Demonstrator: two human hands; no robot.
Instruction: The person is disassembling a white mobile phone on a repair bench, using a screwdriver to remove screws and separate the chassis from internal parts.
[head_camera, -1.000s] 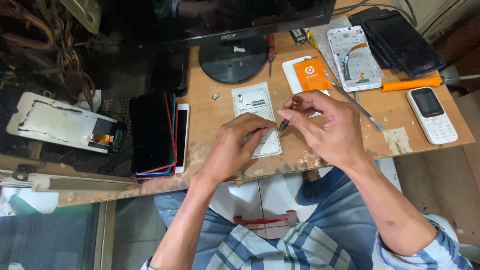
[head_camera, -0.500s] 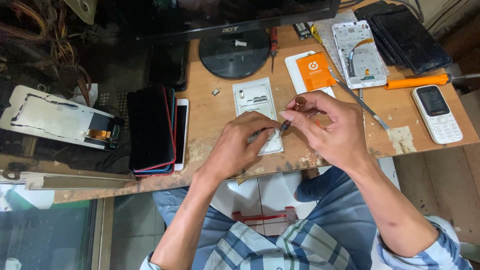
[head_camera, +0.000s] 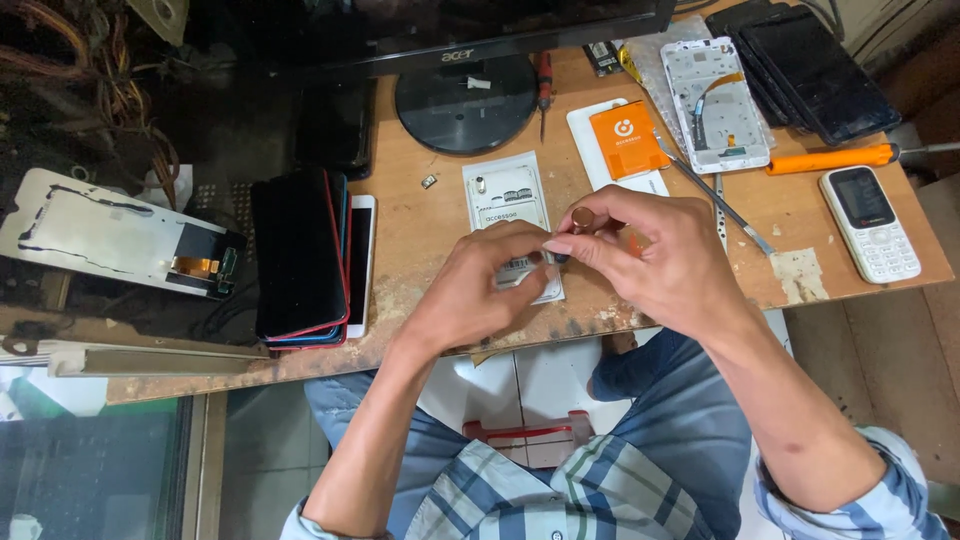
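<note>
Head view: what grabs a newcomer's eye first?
The two hands meet at the centre front of the wooden bench: the left hand and right hand pinch a small screwdriver over a white packet. Left of them lies a stack of dark phones. At right lie an orange-handled screwdriver and a white keypad phone.

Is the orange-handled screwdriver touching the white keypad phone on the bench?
Apart. The head view shows bare wood between the orange-handled screwdriver and the top edge of the white keypad phone lying below it.
</note>
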